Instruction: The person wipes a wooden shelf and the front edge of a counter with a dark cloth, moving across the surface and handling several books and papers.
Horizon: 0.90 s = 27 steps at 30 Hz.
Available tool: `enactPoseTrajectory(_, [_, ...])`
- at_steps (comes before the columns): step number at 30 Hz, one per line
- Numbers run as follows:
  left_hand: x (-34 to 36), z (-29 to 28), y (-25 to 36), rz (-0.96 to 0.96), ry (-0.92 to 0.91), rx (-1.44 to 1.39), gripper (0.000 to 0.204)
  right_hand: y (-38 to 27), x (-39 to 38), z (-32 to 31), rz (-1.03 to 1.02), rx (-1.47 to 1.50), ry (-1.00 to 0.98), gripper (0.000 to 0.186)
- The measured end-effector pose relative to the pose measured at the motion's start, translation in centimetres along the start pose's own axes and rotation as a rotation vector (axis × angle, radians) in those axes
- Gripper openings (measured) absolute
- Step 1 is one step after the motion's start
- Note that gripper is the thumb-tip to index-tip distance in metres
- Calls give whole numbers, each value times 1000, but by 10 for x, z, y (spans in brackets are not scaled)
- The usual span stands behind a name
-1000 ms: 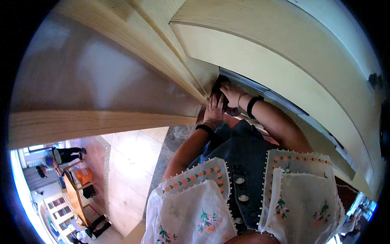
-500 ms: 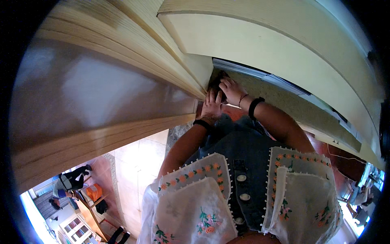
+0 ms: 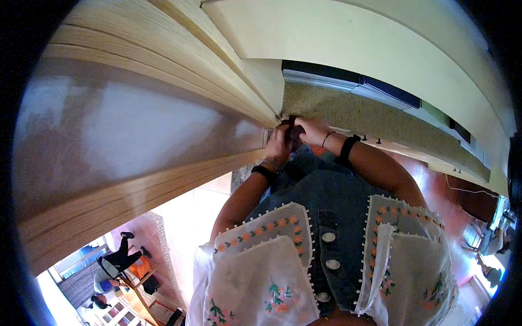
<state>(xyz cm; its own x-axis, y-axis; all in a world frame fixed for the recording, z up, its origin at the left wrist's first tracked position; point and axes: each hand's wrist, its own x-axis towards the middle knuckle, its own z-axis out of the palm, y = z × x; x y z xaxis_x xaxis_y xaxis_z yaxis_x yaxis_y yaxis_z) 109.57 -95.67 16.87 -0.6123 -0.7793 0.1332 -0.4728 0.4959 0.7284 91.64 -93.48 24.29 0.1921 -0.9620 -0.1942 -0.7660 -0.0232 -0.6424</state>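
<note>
My left hand [image 3: 277, 144] has its fingers bent against a dark maroon item [image 3: 293, 136], perhaps cloth, at the edge of a wooden door frame [image 3: 239, 76] with a glossy panel [image 3: 136, 136]. My right hand [image 3: 312, 132] grips the same item from the right, its fingertips partly hidden. Just beyond my hands lies a speckled beige ledge [image 3: 348, 108], with dark, flat strips [image 3: 386, 92] along its far side beneath a cream board [image 3: 337, 38].
A co-worker in dark trousers [image 3: 119, 263] is at a wooden table [image 3: 136, 299] at the lower left, near an orange bag [image 3: 140, 266] on the tiled floor [image 3: 204, 212]. Other people [image 3: 489, 239] and a white cord [image 3: 467, 187] show at the right.
Both hands and the dark item have moved down in the picture, away from the board, uncovering more ledge. My left hand's fingers are more bent. The view has shifted slightly.
</note>
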Motion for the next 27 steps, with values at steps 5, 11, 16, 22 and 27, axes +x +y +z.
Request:
enactPoseTrajectory(5, [-17, -16, -22, -301, 163, -368, 46, 13, 15, 41, 192, 58, -46, 36])
enactPoseTrajectory(11, [1, -29, -38, -660, -56, -540, 33, 11, 32, 43, 363, 57, 68, 59])
enactPoseTrajectory(16, [-13, -42, -40, -353, -188, -699, 33, 2, 37, 33, 482, 173, 32, 71])
enactPoseTrajectory(22, [-3, -81, 30, -136, -504, 76, 40, 2, 28, 28, 450, 194, -117, 62])
enactPoseTrajectory(27, [-2, -71, 41, -372, -284, -539, 34, -26, 35, 20, 389, 276, 154, 51])
